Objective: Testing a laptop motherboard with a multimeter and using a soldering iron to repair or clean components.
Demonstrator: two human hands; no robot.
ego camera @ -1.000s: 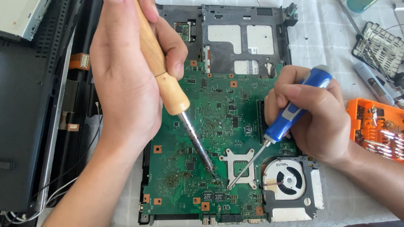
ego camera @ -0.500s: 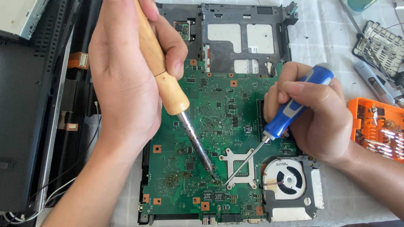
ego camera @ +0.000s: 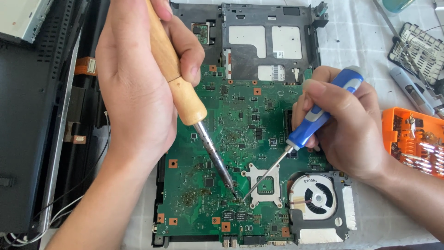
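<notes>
Fingers of left hand [ego camera: 134,88] clamp wooden-handled soldering iron [ego camera: 185,92]; right hand [ego camera: 344,127] pinches blue screwdriver [ego camera: 319,115]. Both tips meet on green circuit board [ego camera: 240,139]; fan [ego camera: 314,196] still mounted.

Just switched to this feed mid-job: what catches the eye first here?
The green circuit board fills the centre. Over it, the left hand grips a wooden-handled soldering iron and the right hand a blue-handled screwdriver, their tips meeting beside the metal bracket. A round fan sits at lower right, an orange bit case at the right edge.
</notes>
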